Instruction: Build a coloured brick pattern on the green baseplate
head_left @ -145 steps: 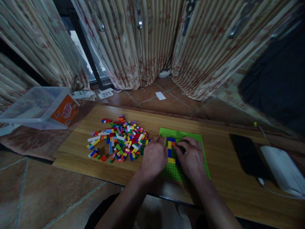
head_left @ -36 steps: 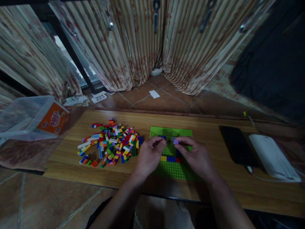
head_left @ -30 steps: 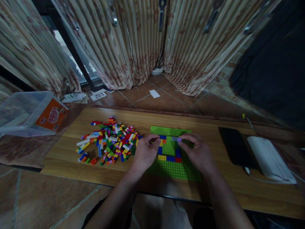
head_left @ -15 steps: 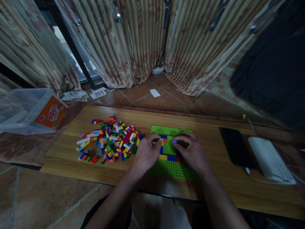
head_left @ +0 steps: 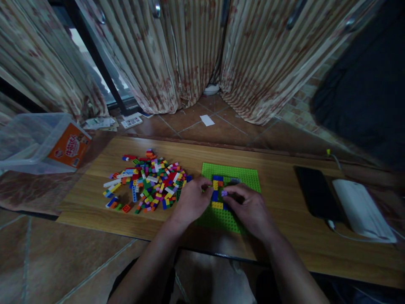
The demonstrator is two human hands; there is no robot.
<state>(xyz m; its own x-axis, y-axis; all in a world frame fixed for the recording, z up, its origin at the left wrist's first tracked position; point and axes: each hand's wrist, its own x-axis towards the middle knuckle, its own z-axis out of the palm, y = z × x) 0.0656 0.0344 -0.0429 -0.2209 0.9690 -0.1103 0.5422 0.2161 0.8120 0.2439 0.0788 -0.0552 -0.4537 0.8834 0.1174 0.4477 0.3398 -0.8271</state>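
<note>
Above the green baseplate point(head_left: 248, 174), the right hand point(head_left: 252, 207) grasps a purple brick point(head_left: 224, 193) in its fingers; at nine o'clock, the left hand point(head_left: 193, 198) has its fingers slightly parted.

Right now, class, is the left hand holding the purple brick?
No, the right hand pinches the purple brick, while the left hand is apart from it.

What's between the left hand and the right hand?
Head view: blue, yellow and orange bricks on the green baseplate, plus a small purple brick held by the right hand.
</note>
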